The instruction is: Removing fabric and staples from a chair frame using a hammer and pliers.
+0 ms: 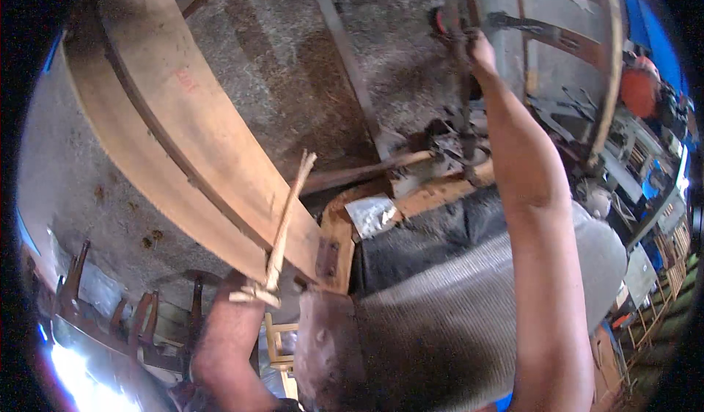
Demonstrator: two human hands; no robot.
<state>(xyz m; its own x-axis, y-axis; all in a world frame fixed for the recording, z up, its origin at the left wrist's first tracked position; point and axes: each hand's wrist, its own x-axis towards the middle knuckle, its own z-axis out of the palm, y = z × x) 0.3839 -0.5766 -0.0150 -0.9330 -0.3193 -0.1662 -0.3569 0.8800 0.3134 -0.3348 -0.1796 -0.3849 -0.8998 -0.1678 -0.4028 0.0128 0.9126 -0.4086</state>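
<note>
My right arm reaches far up and forward. At its end my right hand (481, 54), small and partly shaded, is closed at a dark upright bar (462, 93); a dark piece with a red part (441, 22) sits just left of it. What exactly the fingers hold cannot be made out. My left forearm (229, 331) comes up at the lower left to the near end of a long pale wooden board (191, 96), and the fingers there are hidden. Thin split wood strips (287, 217) stand slanted across the board's near end, above my left wrist.
A ribbed grey cushion or cover (447, 302) fills the lower middle. Beyond it are a wooden frame (436, 195) and a crumpled silvery packet (371, 215). Tools and metal parts (623, 162) crowd the right, near an orange round object (640, 89). Dark wooden legs (143, 316) stand lower left.
</note>
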